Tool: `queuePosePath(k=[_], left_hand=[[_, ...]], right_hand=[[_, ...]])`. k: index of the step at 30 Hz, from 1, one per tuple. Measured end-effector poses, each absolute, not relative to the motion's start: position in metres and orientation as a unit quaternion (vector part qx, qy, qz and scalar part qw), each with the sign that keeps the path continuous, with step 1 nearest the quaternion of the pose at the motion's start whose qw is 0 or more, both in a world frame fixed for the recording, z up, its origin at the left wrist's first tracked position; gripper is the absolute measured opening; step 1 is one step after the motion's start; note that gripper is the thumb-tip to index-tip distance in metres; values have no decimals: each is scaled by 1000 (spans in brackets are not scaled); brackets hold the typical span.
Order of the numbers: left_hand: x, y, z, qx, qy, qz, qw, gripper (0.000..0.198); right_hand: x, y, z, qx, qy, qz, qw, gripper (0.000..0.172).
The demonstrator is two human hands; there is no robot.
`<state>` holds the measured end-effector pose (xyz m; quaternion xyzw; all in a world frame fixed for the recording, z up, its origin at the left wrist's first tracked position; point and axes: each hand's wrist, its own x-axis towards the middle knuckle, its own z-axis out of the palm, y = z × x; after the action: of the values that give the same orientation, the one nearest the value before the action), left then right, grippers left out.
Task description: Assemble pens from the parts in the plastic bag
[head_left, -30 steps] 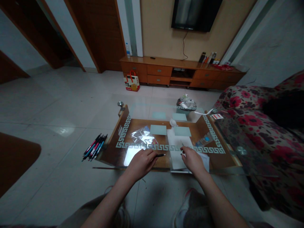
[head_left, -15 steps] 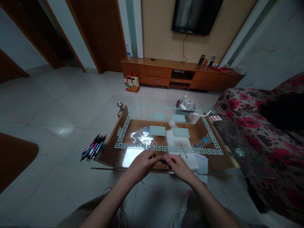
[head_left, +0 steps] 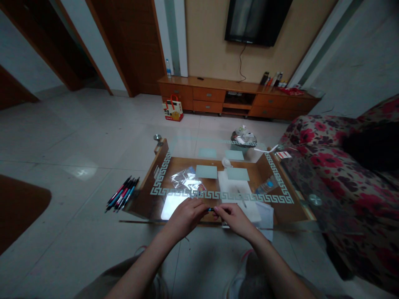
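Note:
My left hand (head_left: 186, 216) and my right hand (head_left: 235, 219) meet over the near edge of a glass coffee table (head_left: 282, 182). Both are closed on a dark pen (head_left: 211, 209) held level between their fingertips, one hand at each end. Just beyond my right hand a white sheet of paper (head_left: 232, 192) lies on the glass. A bundle of several pens (head_left: 123, 193) rests at the table's left edge, well apart from my hands.
A clear plastic bag (head_left: 186, 180) lies on the table's lower shelf. A floral sofa (head_left: 346, 174) runs along the right. A waste bin (head_left: 243, 139) stands beyond the table, a wooden TV cabinet (head_left: 237, 97) against the far wall.
My right hand has come left off the white paper and closed on the free end of the pen that my left hand held alone a second ago.

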<state>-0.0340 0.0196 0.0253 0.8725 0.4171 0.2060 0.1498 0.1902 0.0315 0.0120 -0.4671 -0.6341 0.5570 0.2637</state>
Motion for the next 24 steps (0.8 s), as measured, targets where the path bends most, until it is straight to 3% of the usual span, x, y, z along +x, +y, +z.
queuePosePath(k=[10,17,24], left_hand=[[-35,18,27,870,431,199,131,17],[-34,18,29,866,439,203,126,20],[-33,18,37,870,426,212,129,44]], right_hand=[[194,34,18,-476,-663,505,281,23],[197,37,9,-478,-639,517,310,25],[195,37,13,-463,-609,545,343,32]])
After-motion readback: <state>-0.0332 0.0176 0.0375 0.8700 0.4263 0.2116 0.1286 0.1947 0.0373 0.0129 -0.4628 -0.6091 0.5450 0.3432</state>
